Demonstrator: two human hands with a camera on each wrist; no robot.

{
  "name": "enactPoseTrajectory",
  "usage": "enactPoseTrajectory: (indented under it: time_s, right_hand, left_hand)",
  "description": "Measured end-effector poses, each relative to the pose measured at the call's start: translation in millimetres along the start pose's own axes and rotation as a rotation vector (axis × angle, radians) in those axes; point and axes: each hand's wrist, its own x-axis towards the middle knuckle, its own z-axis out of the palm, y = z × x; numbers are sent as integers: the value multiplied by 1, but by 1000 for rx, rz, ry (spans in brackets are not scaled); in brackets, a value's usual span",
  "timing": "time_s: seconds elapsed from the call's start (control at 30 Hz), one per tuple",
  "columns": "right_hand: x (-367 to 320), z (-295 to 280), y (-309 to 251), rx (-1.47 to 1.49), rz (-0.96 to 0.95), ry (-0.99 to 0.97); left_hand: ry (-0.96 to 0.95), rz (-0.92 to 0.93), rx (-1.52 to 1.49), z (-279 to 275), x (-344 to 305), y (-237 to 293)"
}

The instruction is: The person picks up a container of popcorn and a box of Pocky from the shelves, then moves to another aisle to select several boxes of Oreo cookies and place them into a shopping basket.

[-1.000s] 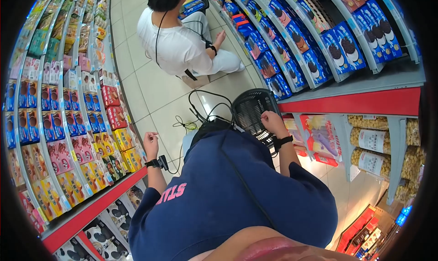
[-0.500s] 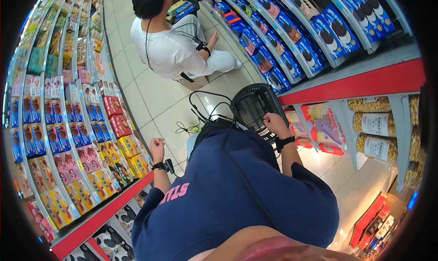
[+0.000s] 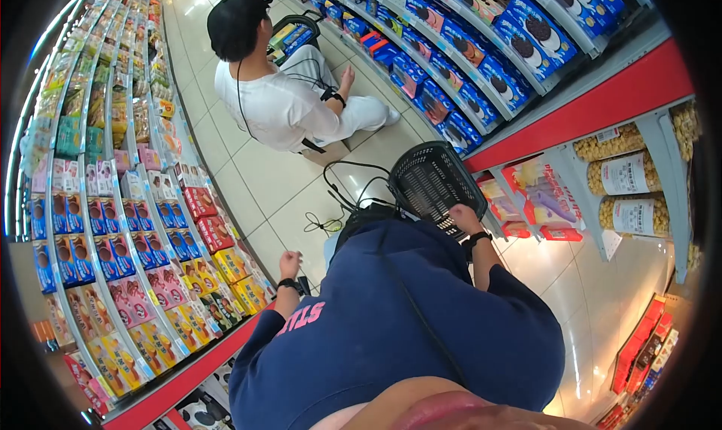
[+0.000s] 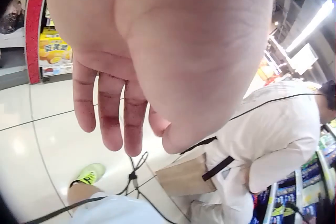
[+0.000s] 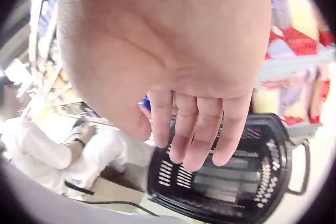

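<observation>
My left hand [image 3: 290, 264] hangs beside my body with loosely bent fingers and nothing in it. In the left wrist view, the palm of the left hand [image 4: 173, 50] fills the top, its fingers pointing down over the floor. On the other side, my right hand [image 3: 466, 219] hovers near the rim of a black shopping basket [image 3: 416, 176]. From the right wrist, the right hand [image 5: 168, 50] shows relaxed, slightly spread fingers that overlap the basket [image 5: 273, 203]. Slots pierce the basket's walls, and it stands on the floor beside the right shelf.
Ahead, a person in white [image 3: 271, 103] sits low in the aisle near another basket [image 3: 316, 33]. Snack boxes [image 3: 135, 294] fill the left shelves; blue cookie boxes [image 3: 526, 42] and bagged snacks [image 3: 628, 174] line the right. Black cables [image 3: 347, 176] loop in front of me.
The head view has turned, so the shelves shift and tilt across it. My left hand has come closer to my body. The right hand stays near the basket, and both hands remain without anything in them.
</observation>
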Motion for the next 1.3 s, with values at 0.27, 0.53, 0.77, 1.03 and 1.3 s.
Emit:
enactPoseTrajectory:
  time_s: [0.27,0.53,0.77,1.03,1.3]
  right_hand:
    - [-68,36,147,-85,395,-398]
    - [-34,46,99,-93,162,110]
    - [-3,11,7,170,137,46]
    - [-39,31,88,257,402,-79]
    - [-81,21,64,125,558,-87]
  left_hand:
    - [-212,-253,186,20,-57,-5]
    - [-298,-212,209,27,-43,10]
    - [-269,-238,15,22,-13,6]
    - [-296,-236,149,27,-26,-4]
    - [-295,-279,86,22,-21,-30]
